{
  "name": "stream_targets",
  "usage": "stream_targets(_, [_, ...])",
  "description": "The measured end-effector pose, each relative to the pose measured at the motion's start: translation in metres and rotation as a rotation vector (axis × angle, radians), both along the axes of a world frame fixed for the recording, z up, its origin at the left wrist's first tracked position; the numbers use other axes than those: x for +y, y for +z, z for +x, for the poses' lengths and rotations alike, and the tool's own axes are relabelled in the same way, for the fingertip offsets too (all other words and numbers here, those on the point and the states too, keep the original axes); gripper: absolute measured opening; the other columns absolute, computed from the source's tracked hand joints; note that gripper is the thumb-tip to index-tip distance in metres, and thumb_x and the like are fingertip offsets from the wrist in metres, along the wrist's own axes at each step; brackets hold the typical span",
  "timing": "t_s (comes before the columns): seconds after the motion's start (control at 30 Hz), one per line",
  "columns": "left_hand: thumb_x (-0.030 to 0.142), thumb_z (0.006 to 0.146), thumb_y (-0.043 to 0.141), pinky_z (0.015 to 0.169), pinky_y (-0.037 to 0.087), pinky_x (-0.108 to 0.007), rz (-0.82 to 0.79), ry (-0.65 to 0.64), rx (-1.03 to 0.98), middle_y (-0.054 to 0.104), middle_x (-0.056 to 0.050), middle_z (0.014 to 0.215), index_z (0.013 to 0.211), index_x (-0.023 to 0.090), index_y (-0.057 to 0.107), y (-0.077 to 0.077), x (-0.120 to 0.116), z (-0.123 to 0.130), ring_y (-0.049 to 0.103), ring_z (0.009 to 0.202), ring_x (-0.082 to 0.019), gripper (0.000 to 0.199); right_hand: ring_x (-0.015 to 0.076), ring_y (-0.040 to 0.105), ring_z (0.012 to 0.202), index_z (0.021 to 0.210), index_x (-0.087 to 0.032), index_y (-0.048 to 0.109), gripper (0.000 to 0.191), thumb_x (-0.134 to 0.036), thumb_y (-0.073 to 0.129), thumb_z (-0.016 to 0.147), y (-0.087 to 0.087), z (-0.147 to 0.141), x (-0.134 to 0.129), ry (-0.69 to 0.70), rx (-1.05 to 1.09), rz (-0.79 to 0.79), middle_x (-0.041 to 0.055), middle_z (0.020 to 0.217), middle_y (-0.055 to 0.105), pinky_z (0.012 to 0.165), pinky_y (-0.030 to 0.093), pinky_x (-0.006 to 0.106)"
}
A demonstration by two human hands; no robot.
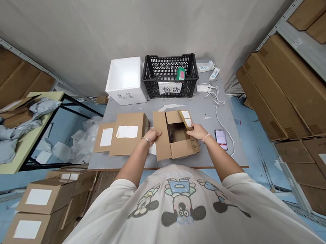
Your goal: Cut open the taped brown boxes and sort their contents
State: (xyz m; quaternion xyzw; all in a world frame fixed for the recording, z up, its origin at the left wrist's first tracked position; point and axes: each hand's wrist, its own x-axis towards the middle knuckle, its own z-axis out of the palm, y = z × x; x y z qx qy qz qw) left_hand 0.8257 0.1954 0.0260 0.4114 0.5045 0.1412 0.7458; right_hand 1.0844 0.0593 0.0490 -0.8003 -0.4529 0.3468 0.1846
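Observation:
An opened cardboard box (179, 150) stands in front of me on the grey table, its top flaps parted around a dark opening. My left hand (154, 135) is closed on the box's wide left flap, thumb on top. On the other side, my right hand (196, 131) grips the right flap, which carries a white label (187, 119). What lies inside the box is mostly in shadow; something dark shows along its inner left side. Just left of my left hand sits a closed carton (130, 143) with a white label, beside a smaller labelled carton (102, 143).
At the table's back stand a white foam box (127, 94) and a black plastic crate (170, 89) holding a green packet (181, 73). A phone (221, 139), white cable and power strips (203, 88) lie right. Stacked cartons (33, 197) and shelves flank the table (203, 116).

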Motion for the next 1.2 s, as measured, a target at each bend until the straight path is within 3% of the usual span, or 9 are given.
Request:
stream_targets(0.33, [0.027, 0.046, 0.086, 0.081, 0.058, -0.044, -0.014, 0.02, 0.099, 0.074, -0.013, 0.089, 0.082, 0.017, 0.062, -0.01, 0.005, -0.015, 0.07, 0.092, -0.032, 0.044, 0.0211, 0.064, 0.088, 0.1, -0.014, 0.069, 0.035, -0.032, 0.067, 0.071, 0.0, 0.003, 0.003, 0.021, 0.077, 0.035, 0.0044, 0.09, 0.071, 0.076, 0.046, 0.025])
stream_targets(0.47, [0.028, 0.057, 0.08, 0.084, 0.055, -0.045, 0.174, -0.008, 0.185, 0.073, -0.015, 0.099, 0.094, 0.017, 0.062, -0.004, 0.004, -0.009, 0.069, 0.096, -0.032, 0.042, 0.0265, 0.062, 0.102, 0.119, -0.009, 0.059, 0.066, -0.046, 0.076, 0.067, -0.009, -0.029, 0.008, 0.009, -0.13, -0.009, 0.0181, 0.117, 0.064, 0.088, 0.045, 0.031])
stream_targets(0.57, [0.026, 0.065, 0.075, 0.09, 0.052, -0.044, 0.494, -0.051, 0.458, 0.069, -0.017, 0.111, 0.107, 0.018, 0.058, 0.002, 0.002, -0.003, 0.066, 0.105, -0.033, 0.046, 0.0276, 0.058, 0.114, 0.129, -0.01, 0.051, 0.071, -0.056, 0.068, 0.077, -0.026, -0.035, 0.013, -0.005, -0.156, 0.054, 0.0204, 0.127, 0.058, 0.096, 0.043, 0.034])
stream_targets(0.67, [0.025, 0.073, 0.069, 0.092, 0.048, -0.046, 0.737, -0.166, 0.65, 0.067, -0.02, 0.114, 0.123, 0.017, 0.051, 0.005, 0.001, 0.0, 0.063, 0.11, -0.036, 0.053, 0.0266, 0.054, 0.121, 0.13, -0.009, 0.051, 0.048, -0.038, 0.051, 0.093, -0.054, -0.004, 0.008, -0.17, -0.231, 0.053, 0.0203, 0.126, 0.059, 0.101, 0.039, 0.035])
stream_targets(0.8, [0.024, 0.08, 0.064, 0.093, 0.046, -0.044, 0.846, -0.269, 0.708, 0.069, -0.017, 0.109, 0.136, 0.02, 0.043, 0.009, 0.009, 0.002, 0.063, 0.109, -0.035, 0.06, 0.0309, 0.056, 0.118, 0.125, -0.004, 0.053, 0.042, -0.027, 0.052, 0.09, -0.099, 0.049, -0.018, -0.412, -0.287, -0.248, 0.0266, 0.123, 0.057, 0.096, 0.043, 0.037])
stream_targets(0.87, [0.024, 0.08, 0.065, 0.095, 0.045, -0.041, 0.868, -0.333, 0.68, 0.069, -0.015, 0.111, 0.137, 0.023, 0.045, 0.013, 0.021, 0.005, 0.063, 0.109, -0.034, 0.061, 0.0333, 0.054, 0.12, 0.128, -0.004, 0.05, 0.049, -0.032, 0.057, 0.087, -0.12, 0.061, -0.034, -0.457, -0.301, -0.383, 0.0265, 0.126, 0.055, 0.096, 0.043, 0.039])
stream_targets(0.97, [0.023, 0.078, 0.067, 0.095, 0.044, -0.037, 0.917, -0.509, 0.634, 0.069, -0.011, 0.114, 0.136, 0.027, 0.051, 0.022, 0.043, 0.019, 0.063, 0.108, -0.031, 0.06, 0.0341, 0.052, 0.122, 0.129, -0.007, 0.048, 0.053, -0.038, 0.058, 0.087, -0.145, 0.059, -0.048, -0.435, -0.317, -0.465, 0.0247, 0.128, 0.052, 0.096, 0.044, 0.039])
stream_targets(1.1, [0.018, 0.079, 0.061, 0.095, 0.043, -0.039, 1.001, -0.767, 0.662, 0.069, -0.009, 0.109, 0.131, 0.029, 0.057, 0.032, 0.06, 0.06, 0.063, 0.104, -0.032, 0.054, 0.0326, 0.055, 0.118, 0.126, -0.006, 0.048, 0.043, -0.027, 0.055, 0.088, -0.158, 0.051, -0.046, -0.365, -0.337, -0.444, 0.025, 0.124, 0.055, 0.093, 0.045, 0.038])
stream_targets(1.2, [0.013, 0.078, 0.056, 0.101, 0.038, -0.042, 1.068, -0.851, 0.726, 0.069, -0.009, 0.104, 0.123, 0.03, 0.062, 0.036, 0.056, 0.095, 0.06, 0.109, -0.032, 0.048, 0.031, 0.06, 0.112, 0.124, -0.005, 0.049, 0.042, -0.022, 0.055, 0.086, -0.155, 0.057, -0.039, -0.346, -0.275, -0.42, 0.0254, 0.119, 0.059, 0.09, 0.047, 0.037])
